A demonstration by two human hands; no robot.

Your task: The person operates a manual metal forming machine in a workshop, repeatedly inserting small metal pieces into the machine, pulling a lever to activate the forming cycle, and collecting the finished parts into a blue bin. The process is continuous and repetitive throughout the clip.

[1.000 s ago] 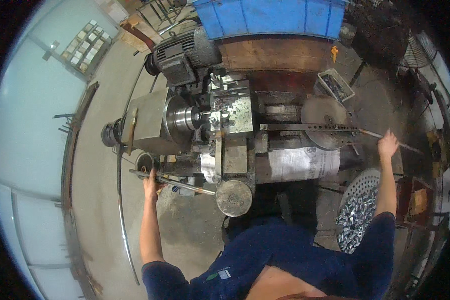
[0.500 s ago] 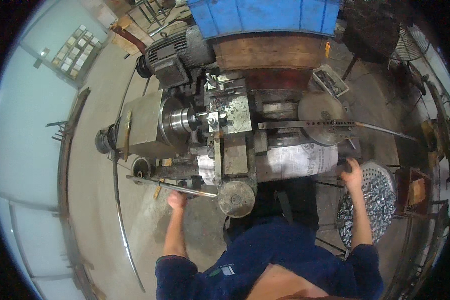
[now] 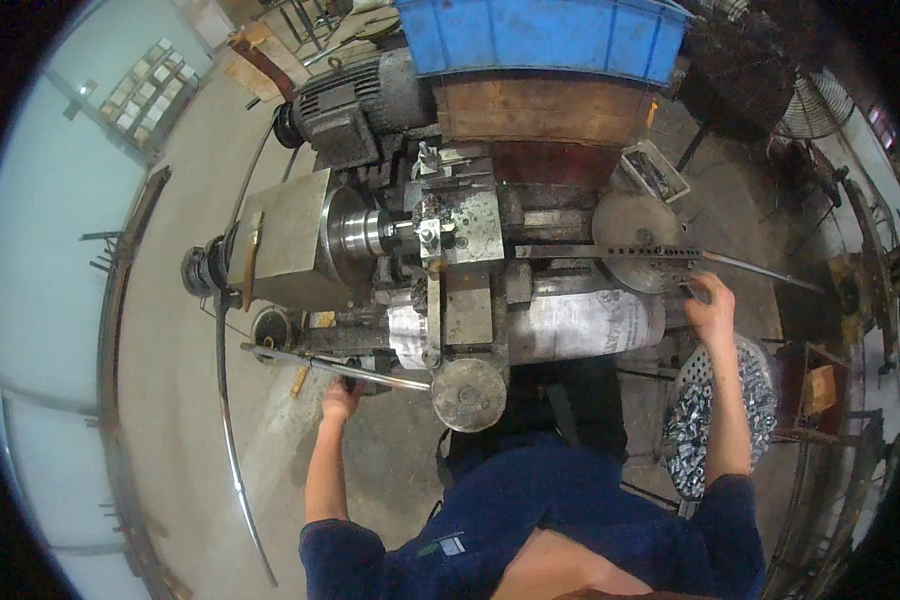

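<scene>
From the small grey disc [image 3: 468, 395], a slim round steel rod [image 3: 382, 377] slants left, bright nearby, duller farther out, the left hand [image 3: 340, 401] just below it. Right of the disc, the right hand [image 3: 711, 308] is near a flat metal wheel [image 3: 627, 222]. Whether either hand's fingers grip anything, I cannot tell.

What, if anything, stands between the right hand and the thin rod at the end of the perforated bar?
Nothing visible does. The right hand appears just below the thin rod in the picture; the round disc lies to the hand's upper left, outside that gap. Depth is hard to judge.
</scene>
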